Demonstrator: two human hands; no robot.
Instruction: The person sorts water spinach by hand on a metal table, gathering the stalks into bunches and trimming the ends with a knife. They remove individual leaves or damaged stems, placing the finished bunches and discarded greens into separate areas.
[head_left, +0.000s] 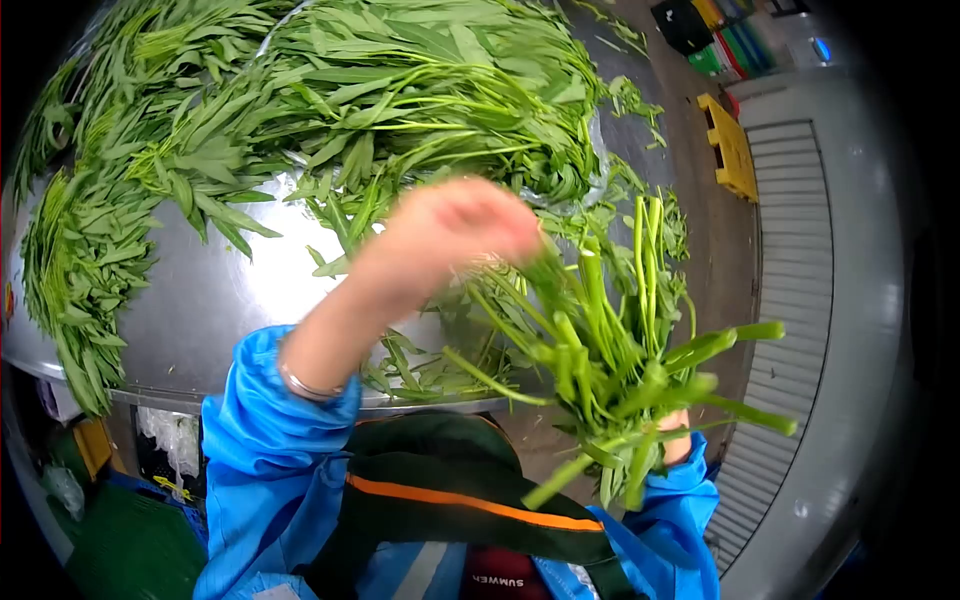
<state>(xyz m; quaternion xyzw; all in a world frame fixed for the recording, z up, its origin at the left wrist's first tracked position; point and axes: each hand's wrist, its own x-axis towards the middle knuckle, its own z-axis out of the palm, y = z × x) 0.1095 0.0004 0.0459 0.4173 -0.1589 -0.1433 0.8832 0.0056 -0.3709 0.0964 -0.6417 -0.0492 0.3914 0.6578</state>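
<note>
My right hand (pixel 676 438) is closed around a bunch of water spinach (pixel 600 330); most of its fingers are hidden behind the stems. Thick cut ends of the bunch point toward me and to the right, beyond the table's front edge. Across the middle reaches my left hand (pixel 465 225), blurred by motion, with its fingers curled closed. Green stalks meet its fingertips at the bunch's far side, but what it grips, if anything, is too smeared to make out. A large heap of water spinach (pixel 430 90) lies just behind that hand.
The shiny metal table (pixel 215 310) has more leafy greens (pixel 90 270) along its left side and loose scraps (pixel 410 370) near its front edge. To the right are a yellow pallet-like object (pixel 727 148) and a slatted grey panel (pixel 790 300). A green crate (pixel 130 545) sits below left.
</note>
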